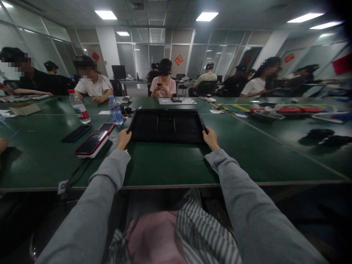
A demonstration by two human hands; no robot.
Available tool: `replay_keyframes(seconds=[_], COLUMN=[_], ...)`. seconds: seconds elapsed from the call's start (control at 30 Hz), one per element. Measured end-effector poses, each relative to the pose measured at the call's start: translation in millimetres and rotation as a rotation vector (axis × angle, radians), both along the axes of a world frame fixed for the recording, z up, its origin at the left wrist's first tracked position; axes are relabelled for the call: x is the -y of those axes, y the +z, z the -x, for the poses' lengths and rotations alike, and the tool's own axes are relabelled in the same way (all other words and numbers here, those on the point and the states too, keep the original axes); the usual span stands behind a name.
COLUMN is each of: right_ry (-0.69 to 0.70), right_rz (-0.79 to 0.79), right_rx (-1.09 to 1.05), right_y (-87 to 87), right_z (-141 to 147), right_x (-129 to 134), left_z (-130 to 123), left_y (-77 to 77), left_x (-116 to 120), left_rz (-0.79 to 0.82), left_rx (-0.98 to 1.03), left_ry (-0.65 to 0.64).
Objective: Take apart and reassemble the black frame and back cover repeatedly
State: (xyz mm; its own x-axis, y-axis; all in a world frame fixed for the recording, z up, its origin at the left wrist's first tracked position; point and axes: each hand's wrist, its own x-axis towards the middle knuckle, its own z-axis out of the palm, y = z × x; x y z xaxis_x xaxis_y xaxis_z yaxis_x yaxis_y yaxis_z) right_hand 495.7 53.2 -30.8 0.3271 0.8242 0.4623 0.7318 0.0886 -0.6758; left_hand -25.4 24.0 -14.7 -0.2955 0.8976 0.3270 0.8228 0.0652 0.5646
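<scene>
A black rectangular panel (187, 128) with a raised rim, like a shallow tray, lies in front of me on the green table. Two thin light rods or legs show on its dark surface; what kind of thing it is I cannot make out for sure. My left hand (124, 139) grips its left edge, fingers closed round the rim. On the opposite edge my right hand (211, 139) is closed in the same way. Left of my left hand lies a phone-like device (95, 141) with a red rim on a white base. A blue-capped water bottle (116, 112) stands just behind that hand.
A red-capped bottle (79, 108) and a dark phone (76, 134) are on the left of the green table (165, 165). Clear bags, red packs and cables (233, 107) lie at the back right, dark items (327, 137) far right. A person (163, 82) sits opposite.
</scene>
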Motion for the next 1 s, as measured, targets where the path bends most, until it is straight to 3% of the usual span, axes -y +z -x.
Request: replay_keyframes(seconds=[0.37, 0.7, 1.0], right_ry=[-0.007, 0.008, 0.029], right_rz=[0.023, 0.026, 0.077], right_rx=[0.055, 0.027, -0.026], right_y=[3.6, 8.7, -2.2], right_z=[-3.3, 3.5, -3.7], right_x=[3.1, 9.2, -5.3], left_z=[-1.3, -1.3, 7.2], left_y=[11.4, 8.8, 0.6], left_x=[12.9, 9.3, 0.6], left_rz=[0.062, 0.068, 0.003], left_rx=[-0.275, -0.234, -0.041], left_ry=[0.034, 0.052, 0.013])
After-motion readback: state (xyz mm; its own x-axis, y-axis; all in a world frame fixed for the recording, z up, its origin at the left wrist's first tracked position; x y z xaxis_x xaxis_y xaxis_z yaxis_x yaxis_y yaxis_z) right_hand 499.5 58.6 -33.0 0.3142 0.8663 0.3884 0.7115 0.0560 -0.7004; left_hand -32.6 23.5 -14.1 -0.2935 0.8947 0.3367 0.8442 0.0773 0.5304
